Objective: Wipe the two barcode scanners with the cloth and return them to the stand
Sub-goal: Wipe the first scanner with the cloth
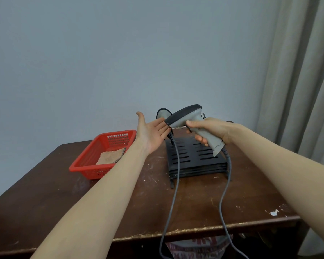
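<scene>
My right hand (207, 130) grips the handle of a grey barcode scanner (187, 116) and holds it in the air above the black slotted stand (196, 157). Its dark head points left. My left hand (151, 133) is open, palm up, with its fingertips just under the scanner's head. A second scanner (163, 114) stands at the back left of the stand, mostly hidden behind my left hand. A tan cloth (110, 157) lies in the red basket (86, 165) on the left.
Two grey cables (176, 184) run from the scanners over the brown table's front edge (194, 230). A pale curtain (297, 90) hangs at the right. A patterned bag (200, 247) sits under the table.
</scene>
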Tool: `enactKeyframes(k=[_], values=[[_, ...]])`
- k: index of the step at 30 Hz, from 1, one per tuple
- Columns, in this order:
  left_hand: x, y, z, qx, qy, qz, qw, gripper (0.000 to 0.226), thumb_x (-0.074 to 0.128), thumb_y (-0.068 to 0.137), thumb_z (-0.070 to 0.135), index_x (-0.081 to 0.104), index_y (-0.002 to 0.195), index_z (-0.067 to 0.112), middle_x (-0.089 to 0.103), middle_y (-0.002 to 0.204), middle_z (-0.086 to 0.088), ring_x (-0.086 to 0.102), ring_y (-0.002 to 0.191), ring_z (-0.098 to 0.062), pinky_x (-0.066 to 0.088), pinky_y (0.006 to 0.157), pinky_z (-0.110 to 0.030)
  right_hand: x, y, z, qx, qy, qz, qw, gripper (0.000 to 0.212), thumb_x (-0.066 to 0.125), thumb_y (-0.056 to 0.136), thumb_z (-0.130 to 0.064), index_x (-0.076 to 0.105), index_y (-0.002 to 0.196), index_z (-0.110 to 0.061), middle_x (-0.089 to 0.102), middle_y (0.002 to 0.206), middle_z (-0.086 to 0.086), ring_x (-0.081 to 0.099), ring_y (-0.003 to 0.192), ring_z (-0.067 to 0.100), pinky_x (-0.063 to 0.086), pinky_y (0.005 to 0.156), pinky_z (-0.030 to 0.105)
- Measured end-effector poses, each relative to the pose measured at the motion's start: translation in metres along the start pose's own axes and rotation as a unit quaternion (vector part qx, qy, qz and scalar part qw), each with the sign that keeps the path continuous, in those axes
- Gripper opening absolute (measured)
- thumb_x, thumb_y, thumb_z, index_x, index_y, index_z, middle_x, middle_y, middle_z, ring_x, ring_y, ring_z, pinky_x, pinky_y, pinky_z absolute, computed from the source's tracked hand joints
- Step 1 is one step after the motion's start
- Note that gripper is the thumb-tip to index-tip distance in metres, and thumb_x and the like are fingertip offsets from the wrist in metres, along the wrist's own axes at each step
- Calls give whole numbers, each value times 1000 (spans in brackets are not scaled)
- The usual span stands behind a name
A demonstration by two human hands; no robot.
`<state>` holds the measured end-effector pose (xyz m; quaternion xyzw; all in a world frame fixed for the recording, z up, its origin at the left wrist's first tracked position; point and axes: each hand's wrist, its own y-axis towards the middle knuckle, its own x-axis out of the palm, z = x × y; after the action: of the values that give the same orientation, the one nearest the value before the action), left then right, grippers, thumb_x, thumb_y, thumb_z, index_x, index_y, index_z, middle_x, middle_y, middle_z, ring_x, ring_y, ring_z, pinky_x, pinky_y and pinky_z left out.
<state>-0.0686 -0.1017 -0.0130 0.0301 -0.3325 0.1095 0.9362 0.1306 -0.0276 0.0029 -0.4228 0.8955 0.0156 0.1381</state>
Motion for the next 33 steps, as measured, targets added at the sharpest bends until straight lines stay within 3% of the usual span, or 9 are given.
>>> enactKeyframes(k=[18,26,30,33], values=[[7,-3,10,8,28,7,1000,103,20,82,78,34,139,-7,49,137,-22,53,122,-30,46,99,-36,10,3,-4,-3,19,16,1000,44,64,82,-54,64,92,-11,54,55,-1,47,46,9,44,48,22],[10,3,22,28,81,46,995,96,18,87,73,36,137,-7,45,140,-21,45,129,-30,40,106,-37,23,12,-13,12,102,54,993,44,65,81,-55,60,94,-13,57,58,2,51,44,9,46,43,20],[2,9,32,53,195,143,969,68,28,96,56,49,124,-2,59,112,-15,58,103,-27,51,89,-36,38,23,-24,14,148,71,986,40,68,82,-50,60,89,-12,57,58,3,51,43,10,46,42,19],[-16,13,42,73,356,219,906,32,43,96,30,56,108,3,60,100,-11,59,91,-25,54,78,-37,52,32,-34,14,173,69,982,37,69,83,-45,59,92,-10,55,60,4,50,42,10,46,41,19]])
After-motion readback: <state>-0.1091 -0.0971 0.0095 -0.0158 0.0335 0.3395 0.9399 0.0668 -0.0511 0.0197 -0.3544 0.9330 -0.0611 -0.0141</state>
